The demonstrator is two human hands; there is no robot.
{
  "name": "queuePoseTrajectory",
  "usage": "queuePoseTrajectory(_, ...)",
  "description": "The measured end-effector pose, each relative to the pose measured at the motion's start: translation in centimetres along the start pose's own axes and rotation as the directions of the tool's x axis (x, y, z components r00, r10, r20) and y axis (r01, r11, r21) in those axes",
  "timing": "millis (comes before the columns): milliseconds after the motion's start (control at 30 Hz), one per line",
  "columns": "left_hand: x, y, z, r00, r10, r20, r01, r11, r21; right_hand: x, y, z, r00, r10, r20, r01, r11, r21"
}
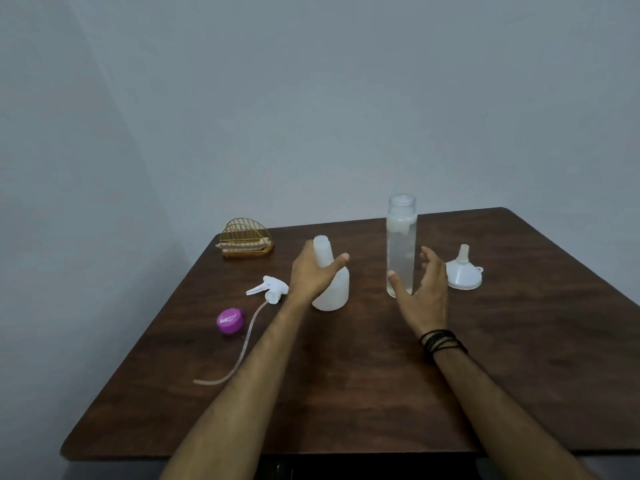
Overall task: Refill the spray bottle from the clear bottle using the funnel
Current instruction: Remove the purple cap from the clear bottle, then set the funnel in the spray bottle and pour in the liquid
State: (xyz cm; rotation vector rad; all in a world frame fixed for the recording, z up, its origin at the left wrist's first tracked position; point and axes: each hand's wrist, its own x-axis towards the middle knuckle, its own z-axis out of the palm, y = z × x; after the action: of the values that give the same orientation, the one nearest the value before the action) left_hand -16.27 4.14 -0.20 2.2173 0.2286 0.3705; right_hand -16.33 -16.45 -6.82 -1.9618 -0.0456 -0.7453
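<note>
Left fingers: the left hand (pixel 313 271) is wrapped round the shoulder of the spray bottle (pixel 330 282), thumb across the front, the other fingers hidden behind it; it has hold of the bottle.
Right fingers: the right hand (pixel 420 292) is spread open, thumb and fingers apart, just in front of and beside the foot of the clear bottle (pixel 401 244); whether any finger touches the glass cannot be told; it grips nothing.
Right wrist: dark cord bands (pixel 441 341) wound round it.
Spray bottle: white, cone-shaped, upright on the counter (pixel 346 393), left of centre; neck open, spray head off. What is inside cannot be seen through the plastic.
Clear bottle: tall, upright, uncapped, to the right of the spray bottle with a gap between them; clear liquid fills most of it, with a pale cloudy patch near the top.
Funnel (pixel 463 271): white, standing mouth down and spout up, just right of the right hand, near the clear bottle.
Spray head (pixel 268 289): white trigger part lying on its side left of the spray bottle, its long pale tube (pixel 239 355) curving toward the near left edge.
Purple cap (pixel 230 320): lying beside the tube, left of the left forearm.
Wire rack (pixel 246 239): gold, arched, on a wooden base at the far left corner, well apart from the rest.
In the way: nothing lies between the two bottles or between hand and funnel.
</note>
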Motion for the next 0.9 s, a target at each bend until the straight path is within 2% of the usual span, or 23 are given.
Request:
queuePoseTrajectory(67, 0.2, -0.6, 1.3, 0.999, 0.007, -0.036, -0.007, 1.0, -0.001, 0.2, 0.0, 0.0, 1.0, 0.011, 0.01, -0.011, 1.0, 0.029)
queuePoseTrajectory(167, -0.4, -1.1, 2.9, 0.993, 0.013, -0.119, -0.023, 0.996, -0.088, 1.3, 0.2, -0.7, 0.989, -0.072, -0.129, 0.078, 0.996, 0.04)
queuePoseTrajectory(233, -1.1, -1.3, 3.7, 0.985, 0.019, -0.169, -0.035, 0.995, -0.088, 2.6, 1.2, -1.6, 0.966, -0.089, -0.244, 0.073, 0.995, -0.071)
queuePoseTrajectory(300, -1.6, -1.5, 4.2, 0.976, 0.043, -0.213, -0.056, 0.997, -0.058, 4.0, 2.4, -2.6, 0.959, -0.031, -0.281, -0.023, 0.982, -0.187)
queuePoseTrajectory(400, -2.0, -1.7, 4.6, 0.961, 0.067, -0.267, -0.076, 0.997, -0.022, 5.6, 3.9, -3.6, 0.987, 0.03, -0.159, -0.075, 0.956, -0.283)
queuePoseTrajectory(500, -2.4, -1.8, 5.0, 0.949, 0.084, -0.303, -0.09, 0.996, -0.006, 6.5, 4.7, -3.6, 0.997, 0.071, -0.013, -0.072, 0.961, -0.267)
queuePoseTrajectory(567, -2.6, -1.9, 5.1, 0.946, 0.094, -0.31, -0.101, 0.995, -0.008, 6.5, 4.7, -3.4, 0.998, 0.062, -0.005, -0.061, 0.961, -0.27)
queuePoseTrajectory(633, -2.7, -2.0, 5.1, 0.944, 0.103, -0.313, -0.111, 0.994, -0.007, 6.1, 4.5, -3.6, 0.998, -0.006, -0.063, -0.012, 0.959, -0.283)
queuePoseTrajectory(733, -2.6, -2.1, 5.1, 0.94, 0.108, -0.325, -0.116, 0.993, -0.005, 5.3, 4.4, -4.0, 0.995, -0.025, -0.096, 0.004, 0.976, -0.22)
queuePoseTrajectory(900, -2.4, -2.5, 5.4, 0.924, 0.133, -0.359, -0.142, 0.99, 0.001, 4.1, 3.5, -6.0, 0.985, 0.147, -0.093, -0.14, 0.987, 0.076)
